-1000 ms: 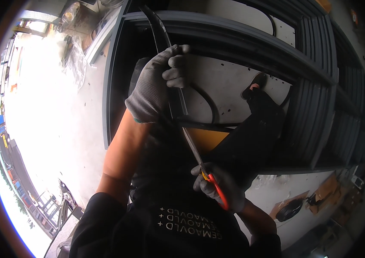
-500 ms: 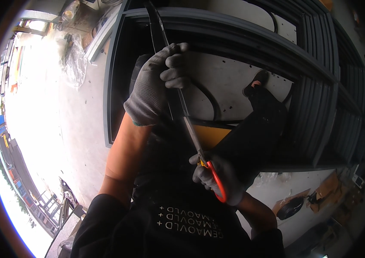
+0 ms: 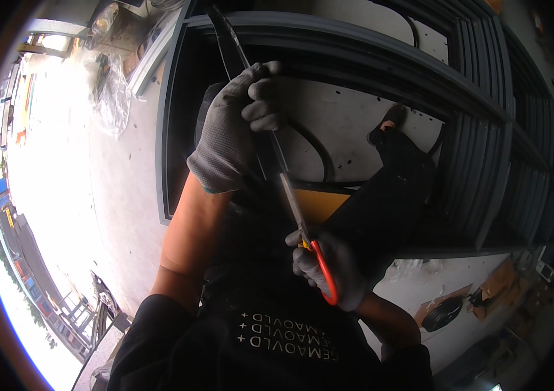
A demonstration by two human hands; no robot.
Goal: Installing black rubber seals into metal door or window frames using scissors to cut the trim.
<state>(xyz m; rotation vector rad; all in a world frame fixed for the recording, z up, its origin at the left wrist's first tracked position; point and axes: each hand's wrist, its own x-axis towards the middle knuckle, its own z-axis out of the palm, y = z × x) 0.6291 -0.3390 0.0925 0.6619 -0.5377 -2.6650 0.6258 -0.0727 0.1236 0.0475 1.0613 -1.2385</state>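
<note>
Hands (image 3: 232,127) hold strip (image 3: 236,44) and scissors (image 3: 298,216) pointing forward-left

pale floor (image 3: 353,133): small dark scraps (image 3: 338,92), curved black strip (image 3: 320,149), brown cardboard (image 3: 500,280), clear plastic (image 3: 412,268).

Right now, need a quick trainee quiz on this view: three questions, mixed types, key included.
1. The gray-gloved right grip holds: a) a hammer, b) red-handled metal scissors, c) a paintbrush.
2. True or false: the gray-gloved left grip is empty.
3. Fill in: the dark low-cut shoe rests on the pale ____.

Key:
1. b
2. False; it holds a long, thin black strip.
3. floor
</note>
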